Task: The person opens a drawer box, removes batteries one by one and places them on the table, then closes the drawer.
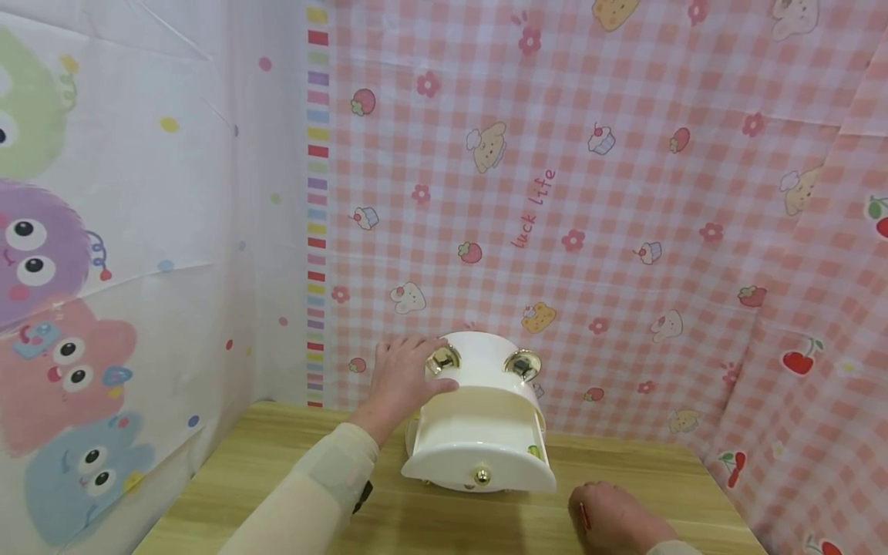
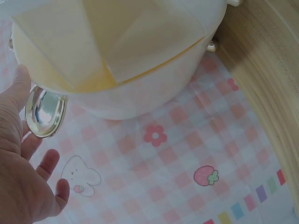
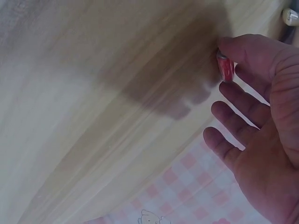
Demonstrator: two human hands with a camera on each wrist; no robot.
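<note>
A white tabletop drawer box (image 1: 479,348) with gold dome-shaped ears stands on the table, its rounded drawer (image 1: 451,462) pulled out. My left hand (image 1: 405,378) holds the box's upper left beside the gold ear (image 2: 46,112), thumb at the front rim and fingers around the ear. A small green and yellow item (image 1: 533,451) lies in the drawer's right corner. Right of the box, close over the table, my right hand (image 1: 613,515) pinches a miniature red can (image 3: 225,66) with a silver end between thumb and index finger; its other fingers are spread loosely.
The wood-grain table (image 1: 277,462) ends at a pink checked cloth (image 1: 444,177) hung behind the box. A white cloth (image 1: 159,231) with cartoon monsters hangs at the left. A gold knob (image 1: 482,476) sits on the drawer front.
</note>
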